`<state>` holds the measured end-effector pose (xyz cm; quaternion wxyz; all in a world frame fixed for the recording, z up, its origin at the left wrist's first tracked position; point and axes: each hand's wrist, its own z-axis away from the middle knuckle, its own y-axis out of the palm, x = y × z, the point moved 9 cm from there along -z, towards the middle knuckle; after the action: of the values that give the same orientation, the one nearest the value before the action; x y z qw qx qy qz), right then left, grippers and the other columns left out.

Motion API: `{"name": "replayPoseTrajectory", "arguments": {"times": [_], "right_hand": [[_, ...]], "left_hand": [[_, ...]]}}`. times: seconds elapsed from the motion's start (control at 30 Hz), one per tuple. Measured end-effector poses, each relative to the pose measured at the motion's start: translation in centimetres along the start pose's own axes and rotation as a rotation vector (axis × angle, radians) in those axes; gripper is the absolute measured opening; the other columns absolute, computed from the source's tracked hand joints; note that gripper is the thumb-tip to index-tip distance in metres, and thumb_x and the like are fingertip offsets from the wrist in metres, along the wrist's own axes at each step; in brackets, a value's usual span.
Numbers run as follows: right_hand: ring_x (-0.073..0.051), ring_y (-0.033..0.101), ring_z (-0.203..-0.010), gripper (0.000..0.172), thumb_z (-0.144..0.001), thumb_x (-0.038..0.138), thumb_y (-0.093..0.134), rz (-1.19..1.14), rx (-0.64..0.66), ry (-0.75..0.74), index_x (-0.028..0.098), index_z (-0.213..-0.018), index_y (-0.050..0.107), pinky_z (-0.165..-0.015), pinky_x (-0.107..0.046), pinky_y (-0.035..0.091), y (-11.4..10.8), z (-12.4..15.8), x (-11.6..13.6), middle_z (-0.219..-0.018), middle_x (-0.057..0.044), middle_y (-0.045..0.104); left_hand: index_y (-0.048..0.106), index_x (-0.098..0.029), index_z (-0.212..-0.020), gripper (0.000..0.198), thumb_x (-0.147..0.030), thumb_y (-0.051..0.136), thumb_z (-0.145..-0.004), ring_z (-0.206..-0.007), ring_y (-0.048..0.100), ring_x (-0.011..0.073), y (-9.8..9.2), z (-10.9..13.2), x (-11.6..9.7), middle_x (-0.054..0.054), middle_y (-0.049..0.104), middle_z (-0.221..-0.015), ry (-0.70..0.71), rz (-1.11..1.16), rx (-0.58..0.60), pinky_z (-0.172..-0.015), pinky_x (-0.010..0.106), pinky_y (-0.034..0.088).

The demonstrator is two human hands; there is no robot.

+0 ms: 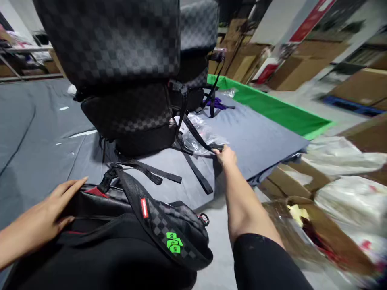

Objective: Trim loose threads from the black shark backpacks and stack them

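Observation:
A black backpack (pixel 127 241) with checkered panels, a red label and green dollar-sign patches on its strap lies close in front of me. At its upper left edge, my left hand (pixel 62 203) grips the side, fingers long over the rim and thumb on the near face. My right hand (pixel 226 155) reaches out over the table and pinches a black webbing strap (pixel 196 134), which runs up to the stacked checkered backpacks (pixel 130 108). Clear plastic wrapping (pixel 198 135) lies just behind that strap, beside my fingers. Loose strap ends (pixel 198 175) hang toward the near backpack.
A grey-covered table (pixel 256 125) carries the bags, with a green border panel (pixel 272 106) along its far right side. A purple item (pixel 217 104) lies by the rear stack. Open cardboard boxes (pixel 329 237) and white plastic sacks (pixel 356 197) crowd the floor at right.

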<state>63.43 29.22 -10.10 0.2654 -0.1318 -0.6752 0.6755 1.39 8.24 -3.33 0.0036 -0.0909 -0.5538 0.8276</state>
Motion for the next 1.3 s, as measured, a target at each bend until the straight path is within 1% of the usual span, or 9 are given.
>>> {"name": "replayPoseTrajectory", "arguments": {"times": [0.17,0.3,0.43,0.53,0.73,0.87,0.97,1.07,1.3], "right_hand": [[-0.037,0.062,-0.107,0.027,-0.087,0.02,0.058,-0.019,-0.042,0.021,0.006,-0.106,0.071,-0.087,-0.041,0.047,0.9,1.5,0.2,-0.107,-0.027,0.067],[-0.029,0.062,-0.11,0.041,-0.092,0.017,0.038,-0.15,-0.262,0.057,0.012,-0.124,0.063,-0.089,-0.037,0.047,-3.2,3.8,-0.4,-0.113,-0.019,0.067],[-0.02,0.068,-0.084,0.041,-0.078,0.013,0.038,-0.746,-0.39,-0.109,0.008,-0.105,0.068,-0.076,-0.03,0.051,-7.9,8.3,1.6,-0.097,-0.014,0.071],[-0.018,0.066,-0.068,0.033,-0.069,0.02,0.048,-1.036,-0.162,-0.291,0.011,-0.092,0.07,-0.058,-0.024,0.047,-9.4,13.7,6.4,-0.08,-0.008,0.069],[-0.013,0.057,-0.058,0.028,-0.07,0.038,0.068,-1.148,0.678,-0.495,0.014,-0.084,0.063,-0.044,-0.018,0.034,-8.0,28.3,16.7,-0.078,-0.007,0.068],[-0.007,0.041,-0.047,0.035,-0.073,0.047,0.072,-1.1,0.799,-0.582,0.014,-0.08,0.06,-0.041,-0.019,0.029,-8.4,33.8,19.8,-0.074,-0.006,0.068],[-0.008,0.04,-0.045,0.034,-0.079,0.047,0.067,-1.04,0.759,-0.717,0.015,-0.078,0.058,-0.041,-0.02,0.029,-9.3,36.5,21.5,-0.067,-0.005,0.067],[-0.013,0.054,-0.054,0.025,-0.084,0.041,0.064,-0.917,0.511,-0.93,0.016,-0.083,0.063,-0.051,-0.023,0.042,-11.3,38.7,22.8,-0.064,-0.002,0.065],[-0.019,0.068,-0.091,0.029,-0.092,0.013,0.052,-0.554,0.114,-1.61,0.019,-0.118,0.063,-0.077,-0.027,0.052,-13.6,47.2,27.2,-0.105,-0.006,0.072]], "left_hand": [[0.005,-0.036,-0.154,0.078,-0.035,0.041,-0.085,-0.125,0.054,0.0246,-1.1,0.6,-1.3,0.002,0.026,-0.154,-0.011,0.042,-0.023,-0.102,0.033,0.046],[0.008,-0.036,-0.154,0.077,-0.03,0.041,-0.084,-0.126,0.052,0.0251,-1.7,0.9,-1.7,0.002,0.029,-0.152,-0.016,0.077,-0.082,-0.1,0.034,0.047],[0.01,-0.033,-0.154,0.074,-0.023,0.037,-0.086,-0.126,0.051,0.0253,-2.0,1.2,-2.1,0.003,0.028,-0.153,-0.005,0.095,-0.102,-0.101,0.036,0.045],[0.011,-0.029,-0.155,0.078,-0.021,0.041,-0.083,-0.124,0.053,0.0267,-2.2,1.3,-2.4,0.006,0.028,-0.154,0.011,0.091,-0.089,-0.1,0.036,0.046],[0.012,-0.025,-0.155,0.087,-0.019,0.051,-0.077,-0.127,0.052,0.0287,-2.7,2.1,-2.6,0.011,0.023,-0.157,-0.017,0.038,-0.067,-0.1,0.037,0.047],[0.012,-0.025,-0.155,0.089,-0.014,0.054,-0.077,-0.124,0.054,0.0285,-3.3,3.8,-3.1,0.013,0.026,-0.156,-0.014,0.005,-0.101,-0.098,0.036,0.048],[0.012,-0.025,-0.155,0.09,-0.011,0.054,-0.077,-0.118,0.059,0.0294,-3.7,5.6,-3.4,0.015,0.027,-0.155,-0.009,-0.033,-0.168,-0.093,0.037,0.051],[0.013,-0.025,-0.155,0.087,-0.008,0.051,-0.078,-0.116,0.06,0.0306,-4.0,7.4,-3.6,0.017,0.028,-0.154,-0.01,-0.043,-0.233,-0.09,0.039,0.052],[0.011,-0.022,-0.155,0.088,-0.003,0.049,-0.078,-0.129,0.05,0.0328,-4.4,8.7,-3.7,0.016,0.021,-0.158,-0.037,0.059,-0.249,-0.099,0.04,0.048]]}}
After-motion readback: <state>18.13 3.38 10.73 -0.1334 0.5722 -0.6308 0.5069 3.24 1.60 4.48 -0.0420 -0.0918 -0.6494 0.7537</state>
